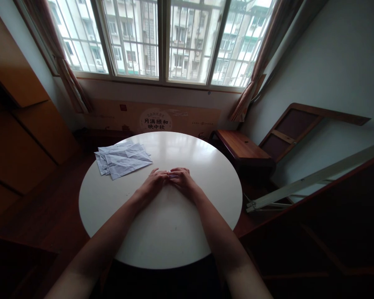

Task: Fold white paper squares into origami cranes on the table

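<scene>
Both hands meet near the middle of a round white table (174, 232). My left hand (157, 177) has its fingers curled at the left end of a small folded piece of paper (172, 176). On the other end, the fingers of my right hand (181, 177) are closed over it. Only a pale sliver of this paper shows between the hands; its full shape is hidden. To the left of my left hand lies a loose stack of creased, pale grey-lilac paper sheets (124, 160).
Behind the table, a long printed cardboard panel (187, 114) stands under the barred window (134, 39). A wooden bench (244, 144) is at the right by the wall, with a folded pale frame (314, 178) nearer. Orange-brown cabinets (18, 141) stand at the left.
</scene>
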Demonstrator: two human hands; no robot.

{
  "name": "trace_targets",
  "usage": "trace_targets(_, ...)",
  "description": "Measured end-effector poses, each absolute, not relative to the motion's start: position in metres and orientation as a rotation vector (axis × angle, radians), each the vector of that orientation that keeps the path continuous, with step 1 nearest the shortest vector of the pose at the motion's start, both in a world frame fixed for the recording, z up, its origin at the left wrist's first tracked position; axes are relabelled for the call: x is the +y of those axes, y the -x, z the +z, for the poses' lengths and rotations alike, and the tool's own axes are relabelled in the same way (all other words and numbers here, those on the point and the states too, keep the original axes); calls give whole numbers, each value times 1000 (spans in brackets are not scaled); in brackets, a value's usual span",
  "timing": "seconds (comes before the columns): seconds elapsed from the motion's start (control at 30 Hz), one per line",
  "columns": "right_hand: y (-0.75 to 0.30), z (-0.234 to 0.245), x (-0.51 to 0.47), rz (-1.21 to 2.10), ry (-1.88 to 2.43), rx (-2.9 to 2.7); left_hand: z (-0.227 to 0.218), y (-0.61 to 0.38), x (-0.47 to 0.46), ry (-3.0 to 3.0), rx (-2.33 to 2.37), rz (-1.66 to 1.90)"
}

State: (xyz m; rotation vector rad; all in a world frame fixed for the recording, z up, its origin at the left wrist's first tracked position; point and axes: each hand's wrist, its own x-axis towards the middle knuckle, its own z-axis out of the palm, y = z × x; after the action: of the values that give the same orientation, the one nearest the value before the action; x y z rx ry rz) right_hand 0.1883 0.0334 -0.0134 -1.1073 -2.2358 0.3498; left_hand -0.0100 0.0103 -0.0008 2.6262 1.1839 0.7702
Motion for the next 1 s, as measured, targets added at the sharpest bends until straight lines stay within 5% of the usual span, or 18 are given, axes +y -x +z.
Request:
trace_targets(0.7, -188, 2, 22, 207, 1280, -2283, -7, 3, 15, -2475, 1472, 1207)
trace_targets(1.0, -184, -6, 26, 249, 1391, -2197, -5, 2, 12, -2436, 1447, 1135)
